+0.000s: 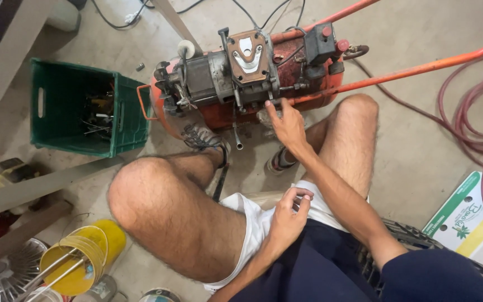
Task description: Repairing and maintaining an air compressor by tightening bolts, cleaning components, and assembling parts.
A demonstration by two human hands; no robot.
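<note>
Looking down from the head camera, I see the right hand (287,124) extended forward, its fingertips (268,104) touching the lower edge of the motor and pump assembly (236,72) on the orange compressor tank (286,84). The grip of this hand is open: fingers spread, nothing held.

The left hand (289,215) rests at the hem of the white shorts (252,223), fingers curled loosely. Its grip is partly closed; I cannot tell whether it holds any small part.

Compressor position: on the concrete floor (409,145), directly ahead, lying between the two bent knees. The cylinder head faces up, with a brown gasket plate (247,53) exposed. An orange tubular handle (420,67) runs from the tank to the upper right corner.

Surroundings and obstructions:
- A green plastic crate (79,109) holding tools stands just beside the tank's left end.
- A dark red hose (476,123) lies coiled on the floor at right, well apart from the hands.
- A printed cardboard box (468,215) lies at the lower right.
- A yellow container (82,254) with wire sits beside the left thigh.
- A loose metal rod (236,137) lies on the floor under the tank, near the right hand.
- Both legs flank the work area and limit side access.
</note>
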